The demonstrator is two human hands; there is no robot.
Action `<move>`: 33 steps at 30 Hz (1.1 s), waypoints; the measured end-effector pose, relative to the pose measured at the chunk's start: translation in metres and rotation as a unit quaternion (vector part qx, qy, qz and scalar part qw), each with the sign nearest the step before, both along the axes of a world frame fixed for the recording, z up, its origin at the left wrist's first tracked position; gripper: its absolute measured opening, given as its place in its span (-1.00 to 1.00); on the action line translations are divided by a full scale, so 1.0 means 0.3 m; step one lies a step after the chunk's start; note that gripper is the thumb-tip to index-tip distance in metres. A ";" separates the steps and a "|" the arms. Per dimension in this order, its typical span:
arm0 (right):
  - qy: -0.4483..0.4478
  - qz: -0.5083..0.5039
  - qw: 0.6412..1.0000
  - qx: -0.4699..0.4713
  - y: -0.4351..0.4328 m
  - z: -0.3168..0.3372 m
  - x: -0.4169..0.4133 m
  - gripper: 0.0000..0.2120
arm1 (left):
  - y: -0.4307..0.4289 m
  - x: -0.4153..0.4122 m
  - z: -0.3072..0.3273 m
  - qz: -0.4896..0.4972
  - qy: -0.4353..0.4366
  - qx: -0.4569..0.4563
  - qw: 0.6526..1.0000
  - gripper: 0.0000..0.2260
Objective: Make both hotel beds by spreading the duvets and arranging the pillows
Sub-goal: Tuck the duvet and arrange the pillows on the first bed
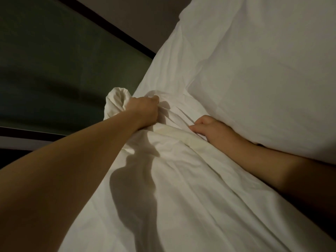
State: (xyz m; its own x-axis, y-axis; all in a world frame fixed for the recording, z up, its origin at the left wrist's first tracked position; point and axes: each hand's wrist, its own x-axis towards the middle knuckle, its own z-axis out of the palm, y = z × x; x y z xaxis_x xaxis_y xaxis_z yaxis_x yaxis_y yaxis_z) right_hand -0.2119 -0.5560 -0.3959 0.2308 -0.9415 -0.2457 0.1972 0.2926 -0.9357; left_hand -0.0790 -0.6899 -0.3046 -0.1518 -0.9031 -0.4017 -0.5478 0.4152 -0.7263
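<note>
Clamped in left hand [143, 110]: bunched corner of white fabric duvet [172, 188]. Beside plump white pillow [263, 79], right hand [209, 129]: grip unclear. Likely light, limp; grasp corners.

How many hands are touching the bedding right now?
2. The left hand grips a bunched corner of the white bedding at the bed's edge; the right hand lies on it, against the lower edge of the pillow.
</note>
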 end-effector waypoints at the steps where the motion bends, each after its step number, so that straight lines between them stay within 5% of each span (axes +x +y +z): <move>1: 0.022 0.007 0.999 -0.033 0.003 -0.003 -0.002 -0.82 | 0.001 0.008 0.007 -0.004 0.007 -0.013 1.000 -0.70; 5: 0.089 0.009 0.990 -0.113 0.018 0.008 -0.010 -0.64 | -0.012 0.065 0.071 -0.095 -0.029 -0.015 0.995 -0.71; 11: 0.003 -0.056 0.994 -0.094 0.031 0.014 -0.004 -0.65 | -0.041 0.099 0.151 -0.128 -0.064 -0.049 0.989 -0.62; 22: 0.002 -0.054 0.996 -0.073 0.011 0.015 -0.011 -0.70 | -0.086 0.071 0.157 -0.013 0.039 -0.045 0.998 -0.61; 27: -0.023 -0.092 0.995 -0.029 0.004 0.003 -0.005 -0.68 | -0.092 0.040 0.146 0.027 -0.044 0.036 0.998 -0.47; 33: 0.002 -0.078 0.997 -0.029 0.009 -0.002 -0.010 -0.61 | -0.105 0.051 0.122 0.058 -0.070 -0.009 0.996 -0.59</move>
